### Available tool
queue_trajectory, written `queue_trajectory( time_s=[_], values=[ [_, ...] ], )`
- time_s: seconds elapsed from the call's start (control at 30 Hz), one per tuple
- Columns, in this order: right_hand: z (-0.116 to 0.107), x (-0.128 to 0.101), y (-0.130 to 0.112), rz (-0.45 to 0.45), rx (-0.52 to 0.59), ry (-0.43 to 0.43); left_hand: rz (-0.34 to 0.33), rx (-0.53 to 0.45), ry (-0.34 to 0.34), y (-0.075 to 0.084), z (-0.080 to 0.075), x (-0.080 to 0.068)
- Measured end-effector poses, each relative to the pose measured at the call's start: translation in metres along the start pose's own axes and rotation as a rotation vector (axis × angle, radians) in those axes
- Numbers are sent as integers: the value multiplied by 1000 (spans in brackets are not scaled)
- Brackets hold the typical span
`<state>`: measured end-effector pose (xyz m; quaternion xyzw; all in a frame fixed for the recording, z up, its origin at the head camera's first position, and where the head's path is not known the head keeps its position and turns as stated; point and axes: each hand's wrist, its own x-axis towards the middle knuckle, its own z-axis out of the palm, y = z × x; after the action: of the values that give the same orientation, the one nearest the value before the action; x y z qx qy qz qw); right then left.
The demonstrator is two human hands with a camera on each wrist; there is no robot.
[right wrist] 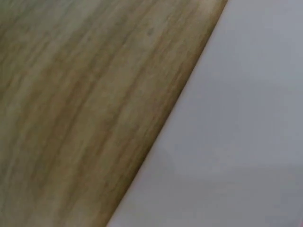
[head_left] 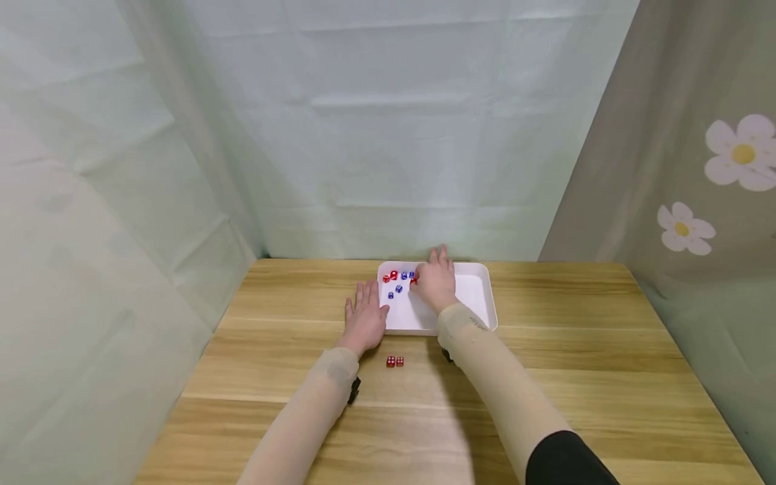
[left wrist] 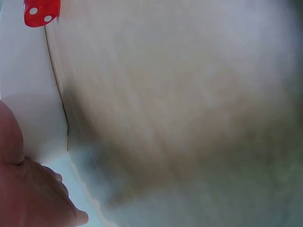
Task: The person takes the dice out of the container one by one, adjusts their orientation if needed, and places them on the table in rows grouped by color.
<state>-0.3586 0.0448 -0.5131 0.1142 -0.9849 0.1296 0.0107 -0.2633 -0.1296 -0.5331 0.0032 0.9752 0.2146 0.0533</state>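
Observation:
A shallow white tray (head_left: 479, 296) lies on the table with several red and blue dice inside, gathered toward its left half. My right hand (head_left: 435, 281) reaches over the tray and pinches a red die (head_left: 413, 281) between thumb and forefinger, its other fingers stretched toward the far rim. Close to that die is a blue die (head_left: 411, 275). Flat along the tray's left rim rests my left hand (head_left: 366, 316), fingers straight and thumb at the edge. In the left wrist view, part of this hand (left wrist: 33, 194) and a red die (left wrist: 41, 13) show.
Two red dice (head_left: 395, 362) sit side by side on the wooden table (head_left: 576, 377), in front of the tray and between my forearms. A pale curtain (head_left: 412, 135) hangs behind the table's back edge. The right wrist view holds only tray and wood grain.

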Motion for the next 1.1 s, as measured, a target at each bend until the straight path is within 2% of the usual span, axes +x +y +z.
queue_trajectory(
  time_s=[1.1],
  values=[
    [-6,4,7,17,-4,-88,-5,0,8,1,1,-2]
  ],
)
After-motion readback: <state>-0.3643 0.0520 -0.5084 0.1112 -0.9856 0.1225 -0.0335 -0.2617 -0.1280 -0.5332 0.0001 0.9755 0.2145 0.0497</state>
